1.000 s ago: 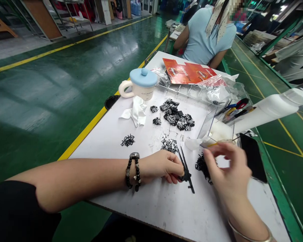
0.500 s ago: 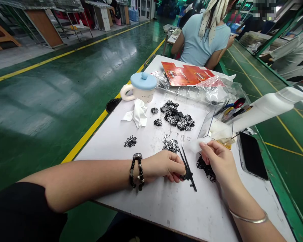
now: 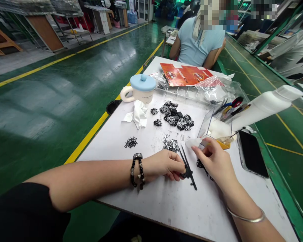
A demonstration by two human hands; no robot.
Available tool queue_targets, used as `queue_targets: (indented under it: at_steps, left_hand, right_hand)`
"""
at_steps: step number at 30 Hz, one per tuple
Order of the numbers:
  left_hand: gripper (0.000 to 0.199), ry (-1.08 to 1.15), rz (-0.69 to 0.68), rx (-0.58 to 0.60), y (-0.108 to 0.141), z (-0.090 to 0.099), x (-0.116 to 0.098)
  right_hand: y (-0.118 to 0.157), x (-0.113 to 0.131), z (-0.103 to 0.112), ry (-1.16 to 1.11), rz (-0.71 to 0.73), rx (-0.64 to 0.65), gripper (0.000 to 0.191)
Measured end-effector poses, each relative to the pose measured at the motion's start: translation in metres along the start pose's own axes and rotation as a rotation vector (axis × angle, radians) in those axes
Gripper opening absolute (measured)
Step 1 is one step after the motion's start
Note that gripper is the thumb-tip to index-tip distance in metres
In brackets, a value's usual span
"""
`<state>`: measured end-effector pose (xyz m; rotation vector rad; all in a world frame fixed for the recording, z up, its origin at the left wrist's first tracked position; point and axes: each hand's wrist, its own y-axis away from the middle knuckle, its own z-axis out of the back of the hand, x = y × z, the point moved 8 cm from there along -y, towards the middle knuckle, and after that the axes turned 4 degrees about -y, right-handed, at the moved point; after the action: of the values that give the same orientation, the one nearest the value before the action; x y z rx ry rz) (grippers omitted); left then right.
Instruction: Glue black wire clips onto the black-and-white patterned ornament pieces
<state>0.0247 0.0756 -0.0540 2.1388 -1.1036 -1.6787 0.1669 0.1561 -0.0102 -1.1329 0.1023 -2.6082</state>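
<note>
My left hand is closed around the near part of a slim black plastic piece. Two long thin prongs of it point away from me, and a straight end sticks out toward me. Against the table's right half, my right hand pinches the edge of a small translucent white piece between thumb and forefinger; its exact kind is unclear. Partly hidden under that hand lies a heap of thin black parts. Just beyond my left hand is a pile of small shiny metal clips.
Clusters of black-and-silver parts, black bent pieces, a crumpled tissue and a lidded mug stand farther off. At right are a phone, a white bottle and a tool holder. A person sits ahead.
My right hand has shifted slightly left with the translucent white piece, covering more of the black heap. My left hand keeps its grip. The person ahead has moved slightly.
</note>
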Motion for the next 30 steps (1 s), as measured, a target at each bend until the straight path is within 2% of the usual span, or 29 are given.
queue_targets:
  at_steps: [2, 4, 6, 8, 11, 22, 30]
  left_hand:
    - [0.012, 0.031, -0.036, -0.002, 0.001, 0.0, -0.004]
    - [0.013, 0.051, -0.098, -0.014, 0.003, 0.001, -0.01]
    - [0.015, 0.036, -0.157, -0.034, 0.005, 0.002, -0.015]
    - [0.017, 0.006, -0.2, -0.048, 0.006, 0.003, -0.019]
    - [0.018, -0.014, -0.229, -0.046, 0.008, 0.003, -0.021]
    - [0.018, 0.01, -0.164, 0.001, 0.005, -0.001, -0.017]
    - [0.02, 0.015, -0.17, 0.003, 0.003, 0.001, -0.015]
  right_hand:
    - [0.007, 0.008, 0.011, -0.028, 0.064, -0.054, 0.034]
    - [0.017, 0.024, 0.019, -0.129, 0.21, -0.054, 0.023]
    - [0.028, 0.044, 0.017, -0.21, 0.388, 0.045, 0.02]
    - [0.038, 0.059, 0.009, -0.188, 0.524, 0.172, 0.025]
    - [0.046, 0.072, -0.001, -0.1, 0.634, 0.242, 0.033]
    - [0.047, 0.077, -0.001, -0.106, 0.678, 0.225, 0.031]
    - [0.047, 0.077, -0.001, -0.137, 0.682, 0.235, 0.03]
